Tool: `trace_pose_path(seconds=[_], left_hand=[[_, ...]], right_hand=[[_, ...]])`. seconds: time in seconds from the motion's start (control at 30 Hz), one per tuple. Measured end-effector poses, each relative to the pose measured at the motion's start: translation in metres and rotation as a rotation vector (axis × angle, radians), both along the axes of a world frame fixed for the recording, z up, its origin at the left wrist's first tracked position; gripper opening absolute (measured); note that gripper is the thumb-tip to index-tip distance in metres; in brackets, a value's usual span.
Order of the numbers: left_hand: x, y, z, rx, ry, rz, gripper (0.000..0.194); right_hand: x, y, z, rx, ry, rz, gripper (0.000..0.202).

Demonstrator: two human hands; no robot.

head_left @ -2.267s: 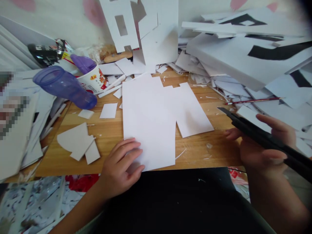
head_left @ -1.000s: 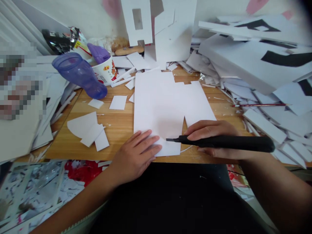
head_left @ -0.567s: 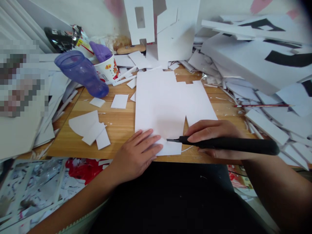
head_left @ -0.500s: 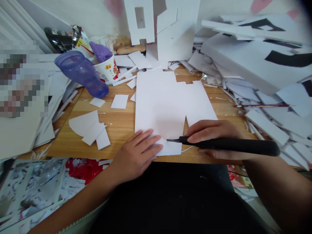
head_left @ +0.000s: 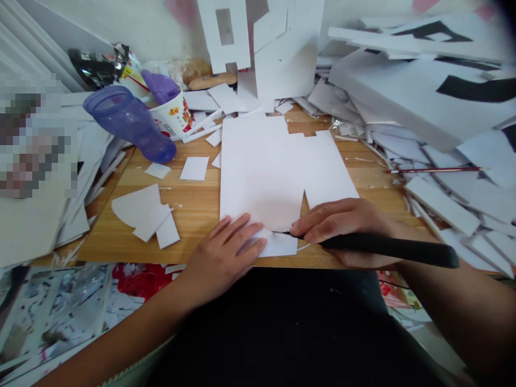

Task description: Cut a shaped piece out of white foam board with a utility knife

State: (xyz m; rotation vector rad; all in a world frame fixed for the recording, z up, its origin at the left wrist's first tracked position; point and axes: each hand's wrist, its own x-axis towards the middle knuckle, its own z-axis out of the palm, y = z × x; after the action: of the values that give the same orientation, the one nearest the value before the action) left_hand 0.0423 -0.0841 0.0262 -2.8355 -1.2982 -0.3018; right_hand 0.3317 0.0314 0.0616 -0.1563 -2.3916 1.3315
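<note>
A white foam board [head_left: 262,166] with notches along its far and right edges lies flat near the table's front edge. My left hand [head_left: 229,252] rests on the board's near left corner, fingers spread and pressing down, holding nothing. In my right hand [head_left: 346,228] is a black-handled craft knife [head_left: 387,250], fingers wrapped round it and the handle pointing right. The thin blade reaches left, its tip at the board's surface just beside my left fingertips. Part of the blade is hidden by my right fingers.
White offcuts [head_left: 149,212] lie on the wooden table [head_left: 205,207] at the left. A purple bottle [head_left: 133,126] leans by a paper cup [head_left: 175,115]. Stacked white boards [head_left: 403,97] and a thin red brush [head_left: 439,170] fill the right; cut panels [head_left: 286,59] stand behind.
My right hand's fingers have slid forward along the knife towards the blade. The handle end has dipped slightly nearer me. My left hand stays on the board.
</note>
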Motion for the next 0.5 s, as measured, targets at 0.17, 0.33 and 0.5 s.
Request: trace_pose_path(seconds=[0.17,0.33,0.5], left_hand=[[0.002,-0.002,0.000,0.038,0.022,0.030,0.037],[0.000,-0.002,0.000,0.019,0.024,0.047,0.041],[0.001,0.000,0.002,0.054,0.029,0.040,0.039]], right_hand=[[0.003,-0.005,-0.006,0.017,0.024,-0.002,0.027],[0.008,-0.003,-0.012,0.026,0.038,-0.016,0.027],[0.008,-0.001,-0.013,-0.009,0.057,0.055,0.029]])
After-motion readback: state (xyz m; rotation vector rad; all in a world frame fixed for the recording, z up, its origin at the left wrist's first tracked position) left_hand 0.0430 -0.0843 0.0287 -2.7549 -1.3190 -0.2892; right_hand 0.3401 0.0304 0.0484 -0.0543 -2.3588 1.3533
